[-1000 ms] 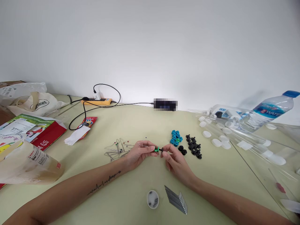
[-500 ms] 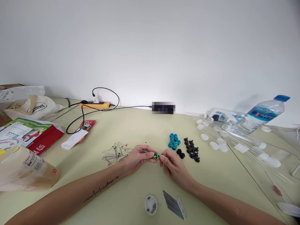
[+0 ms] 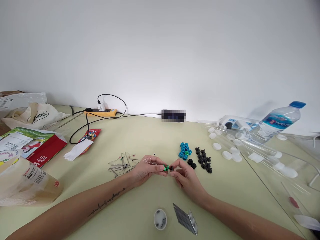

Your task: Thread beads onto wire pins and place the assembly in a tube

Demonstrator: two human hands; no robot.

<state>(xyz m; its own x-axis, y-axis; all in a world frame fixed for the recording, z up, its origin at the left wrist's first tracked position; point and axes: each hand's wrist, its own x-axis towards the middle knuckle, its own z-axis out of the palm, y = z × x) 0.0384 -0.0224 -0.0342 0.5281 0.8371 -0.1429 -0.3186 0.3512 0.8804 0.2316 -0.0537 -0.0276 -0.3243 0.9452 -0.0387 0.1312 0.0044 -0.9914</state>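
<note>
Over the middle of the table, my left hand (image 3: 148, 169) is closed on a small green knob-like part (image 3: 165, 168), with a thin bent metal rod (image 3: 151, 162) running back over the fingers. Close to its right, my right hand (image 3: 187, 176) pinches a small black part (image 3: 171, 168) between thumb and forefinger. The green and black parts sit end to end; whether they touch is too small to tell. Beyond my right hand lie blue knob-like parts (image 3: 184, 150), one green among them, and several black stemmed parts (image 3: 203, 159). Thin metal rods (image 3: 122, 165) are scattered beyond my left wrist.
A white cup (image 3: 160, 220) holding tiny pieces stands near the front, beside lined-up L-shaped rods (image 3: 185, 218). Clear tubes and white caps (image 3: 227, 155) lie right, with a water bottle (image 3: 280, 121). A drink cup (image 3: 32, 183), packets and an orange power strip (image 3: 102, 112) are left.
My right fingers have shifted on the black part, which shows more clearly now. The green part remains in my left hand. The whole view has moved slightly.
</note>
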